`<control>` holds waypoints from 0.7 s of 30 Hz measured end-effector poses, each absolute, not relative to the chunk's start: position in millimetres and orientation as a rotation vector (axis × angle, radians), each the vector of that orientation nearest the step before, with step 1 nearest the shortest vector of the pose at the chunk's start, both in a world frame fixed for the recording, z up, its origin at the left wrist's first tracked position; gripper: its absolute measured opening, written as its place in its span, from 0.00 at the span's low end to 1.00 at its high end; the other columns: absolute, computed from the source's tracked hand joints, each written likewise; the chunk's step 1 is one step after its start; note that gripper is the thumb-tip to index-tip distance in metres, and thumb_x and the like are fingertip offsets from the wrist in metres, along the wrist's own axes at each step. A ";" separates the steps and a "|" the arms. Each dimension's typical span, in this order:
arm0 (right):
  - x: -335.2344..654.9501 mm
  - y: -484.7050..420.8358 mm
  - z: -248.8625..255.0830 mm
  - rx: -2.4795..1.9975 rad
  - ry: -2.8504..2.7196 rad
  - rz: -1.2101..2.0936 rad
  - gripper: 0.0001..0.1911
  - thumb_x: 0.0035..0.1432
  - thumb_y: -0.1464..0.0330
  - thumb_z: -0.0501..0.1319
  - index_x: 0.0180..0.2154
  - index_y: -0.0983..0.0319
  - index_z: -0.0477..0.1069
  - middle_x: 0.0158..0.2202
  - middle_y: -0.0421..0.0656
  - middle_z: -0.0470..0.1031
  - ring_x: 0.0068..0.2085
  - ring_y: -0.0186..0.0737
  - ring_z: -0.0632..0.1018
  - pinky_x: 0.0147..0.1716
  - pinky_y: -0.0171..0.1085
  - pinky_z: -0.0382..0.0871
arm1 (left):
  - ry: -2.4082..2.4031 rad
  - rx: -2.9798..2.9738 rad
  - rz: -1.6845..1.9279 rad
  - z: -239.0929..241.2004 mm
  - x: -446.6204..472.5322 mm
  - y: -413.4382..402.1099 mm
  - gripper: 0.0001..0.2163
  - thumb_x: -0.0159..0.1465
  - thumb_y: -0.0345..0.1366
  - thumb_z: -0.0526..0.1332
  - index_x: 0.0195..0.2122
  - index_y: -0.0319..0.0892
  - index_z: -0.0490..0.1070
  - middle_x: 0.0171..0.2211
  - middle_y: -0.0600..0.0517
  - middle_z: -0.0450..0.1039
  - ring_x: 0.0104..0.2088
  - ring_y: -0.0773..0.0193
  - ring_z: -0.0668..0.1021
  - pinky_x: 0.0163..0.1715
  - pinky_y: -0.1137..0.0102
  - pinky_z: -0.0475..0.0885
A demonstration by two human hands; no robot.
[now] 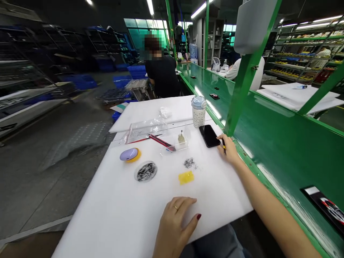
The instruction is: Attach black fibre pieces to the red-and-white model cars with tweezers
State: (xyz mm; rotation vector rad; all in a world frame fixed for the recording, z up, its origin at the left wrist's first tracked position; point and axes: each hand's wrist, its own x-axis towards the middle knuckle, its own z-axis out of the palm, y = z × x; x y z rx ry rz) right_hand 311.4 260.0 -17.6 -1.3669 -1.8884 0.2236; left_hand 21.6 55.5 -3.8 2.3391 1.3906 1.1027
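My right hand is closed round a slim black tool with a yellow band, perhaps tweezers. Its fingers are beside the right edge of a dark-screened phone. At the table's near side, my left hand rests with thumb and fingers apart, holding nothing. Beyond it lies a yellow rectangular piece, with a loose heap of tiny black bits just behind. To the left, a clear round dish holds many more of these dark slivers.
A lilac oval case sits left on the white table. Behind are red-handled tools, a clear tray holding a small bottle, a plastic bag and a lidded cup. A green conveyor and post stand right.
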 end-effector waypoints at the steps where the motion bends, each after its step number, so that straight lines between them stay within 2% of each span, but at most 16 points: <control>1: 311.4 259.9 -17.6 -1.370 -1.885 0.220 0.19 0.54 0.71 0.58 0.49 0.58 0.68 0.44 0.50 0.77 0.45 0.55 0.76 0.44 0.50 0.71 | 1.383 2.350 1.111 -4.0 21.3 56.1 0.09 0.72 0.43 0.61 0.49 0.49 0.75 0.42 0.53 0.81 0.41 0.61 0.81 0.40 0.67 0.80; 8: 305.5 259.5 -11.8 -1.354 -1.924 0.223 0.20 0.52 0.71 0.60 0.48 0.57 0.69 0.50 0.50 0.79 0.51 0.57 0.76 0.50 0.53 0.70 | 1.337 2.453 1.143 -8.9 19.5 62.4 0.11 0.73 0.45 0.58 0.51 0.48 0.73 0.43 0.53 0.81 0.42 0.62 0.82 0.41 0.69 0.80; 13: 305.2 258.2 -9.2 -1.370 -1.934 0.231 0.17 0.52 0.71 0.60 0.46 0.57 0.70 0.48 0.49 0.80 0.51 0.57 0.77 0.53 0.57 0.66 | 1.303 2.471 1.165 -11.0 19.4 65.4 0.10 0.73 0.44 0.58 0.50 0.47 0.73 0.41 0.52 0.81 0.40 0.63 0.81 0.39 0.70 0.79; 21: 314.1 249.0 -3.0 -1.307 -1.916 0.291 0.19 0.57 0.69 0.57 0.51 0.57 0.68 0.53 0.50 0.78 0.54 0.55 0.76 0.54 0.54 0.69 | 1.275 2.404 1.134 -10.9 20.1 66.8 0.09 0.70 0.42 0.63 0.48 0.47 0.75 0.40 0.52 0.81 0.38 0.62 0.81 0.37 0.70 0.79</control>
